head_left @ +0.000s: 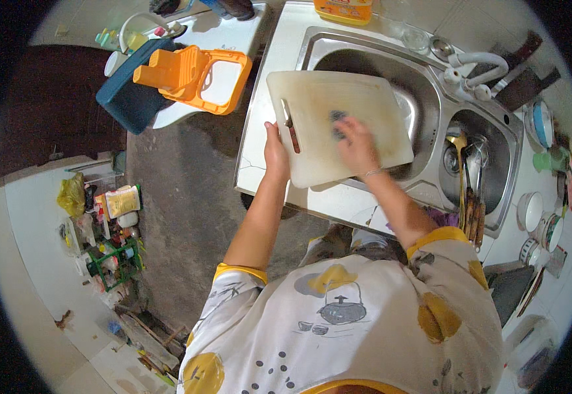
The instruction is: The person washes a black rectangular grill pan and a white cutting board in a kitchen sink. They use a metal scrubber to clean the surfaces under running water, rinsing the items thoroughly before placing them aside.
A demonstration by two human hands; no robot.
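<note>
A whitish plastic cutting board (319,148) with a slot handle and yellow-brown staining lies tilted across the counter edge and the large sink basin. My left hand (276,152) grips its left edge beside the slot, the thumb along the side and the other fingers hidden beneath. On the board's face my right hand (358,148) is slightly blurred, its fingers closed on a small dark grey scouring pad (337,117) pressed to the surface. The double-basin steel sink (435,172) extends right of the board.
A white faucet (480,69) stands behind the sink. Several long-handled utensils (471,210) lean in the small basin. Bowls (530,210) sit on the right counter. Far left, an orange plastic rack (233,82) and a dark blue container (128,88) rest on another surface.
</note>
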